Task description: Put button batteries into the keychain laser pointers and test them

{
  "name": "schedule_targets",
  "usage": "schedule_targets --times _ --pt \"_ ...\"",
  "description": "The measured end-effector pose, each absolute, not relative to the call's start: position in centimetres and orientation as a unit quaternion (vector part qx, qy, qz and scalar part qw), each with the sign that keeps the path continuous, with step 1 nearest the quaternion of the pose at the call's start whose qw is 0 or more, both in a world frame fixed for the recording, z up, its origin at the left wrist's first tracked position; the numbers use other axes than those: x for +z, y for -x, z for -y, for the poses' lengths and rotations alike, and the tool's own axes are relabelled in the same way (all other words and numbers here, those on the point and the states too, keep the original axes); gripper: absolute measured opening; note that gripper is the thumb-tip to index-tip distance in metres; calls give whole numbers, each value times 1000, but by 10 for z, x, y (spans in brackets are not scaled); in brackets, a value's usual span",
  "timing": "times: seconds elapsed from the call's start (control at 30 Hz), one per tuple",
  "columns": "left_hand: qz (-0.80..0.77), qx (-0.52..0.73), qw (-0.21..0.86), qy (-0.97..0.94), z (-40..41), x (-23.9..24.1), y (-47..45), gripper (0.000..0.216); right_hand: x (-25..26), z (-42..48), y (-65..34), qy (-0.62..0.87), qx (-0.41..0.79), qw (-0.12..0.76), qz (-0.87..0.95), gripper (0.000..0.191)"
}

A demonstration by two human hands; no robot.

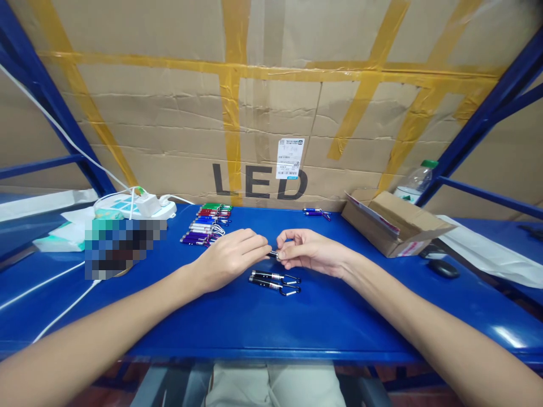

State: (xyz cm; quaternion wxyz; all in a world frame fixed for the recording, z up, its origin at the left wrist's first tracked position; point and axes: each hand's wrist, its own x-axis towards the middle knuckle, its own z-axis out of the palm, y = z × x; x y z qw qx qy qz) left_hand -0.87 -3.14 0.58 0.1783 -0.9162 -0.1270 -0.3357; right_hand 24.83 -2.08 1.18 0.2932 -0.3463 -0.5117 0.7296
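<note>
A small black keychain flashlight (274, 255) spans the gap between my hands, mostly covered by fingers. My left hand (232, 252) is closed round its left end. The fingertips of my right hand (311, 252) pinch its right, silvery end. Just below, two similar black flashlights (267, 284) lie side by side on the blue table, with black carabiner clips at their right ends. Behind my left hand, rows of green, red, blue, white and purple flashlights (207, 221) are laid out. Two blue flashlights (314, 212) rest farther back to the right.
A large taped cardboard box (186, 130) stands behind the blue table (339, 333). To the right are an open small carton (399, 223), a plastic bottle (418, 181) and a black mouse (443, 268). At left lie a white power strip (165, 210), cables and a blurred patch.
</note>
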Motion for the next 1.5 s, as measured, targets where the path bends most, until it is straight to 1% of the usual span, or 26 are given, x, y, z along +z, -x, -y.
schedule_targets --times 0.1,0.2,0.47,0.57,0.67,0.77,0.83,1.03,1.13,1.27,1.5 --pt "137 -333 184 915 31 4 9 18 13 20 -250 346 736 287 507 40" --pt "156 -327 180 914 30 3 8 19 13 21 -249 345 717 298 528 39" --pt "209 -345 74 912 25 0 10 21 5 17 -243 349 593 351 635 42" --pt "228 -364 30 903 24 -1 9 21 4 18 -243 339 486 368 717 35" --pt "256 -383 -32 887 23 -3 8 20 5 23 -242 348 327 374 795 22" --pt "281 -393 -90 871 22 -5 5 19 6 28 -242 350 195 368 839 18" --pt "296 -393 -110 864 21 -6 4 18 6 30 -243 340 154 365 853 17" --pt "307 -397 -119 856 18 -9 4 18 7 29 -245 321 142 363 863 12" --pt "306 -394 -123 858 18 -8 4 17 7 28 -245 323 172 369 855 11" --pt "297 -395 -117 861 20 -7 3 15 9 29 -245 321 217 391 835 5" --pt "272 -393 -98 873 23 -4 4 15 8 29 -244 301 224 411 831 8"
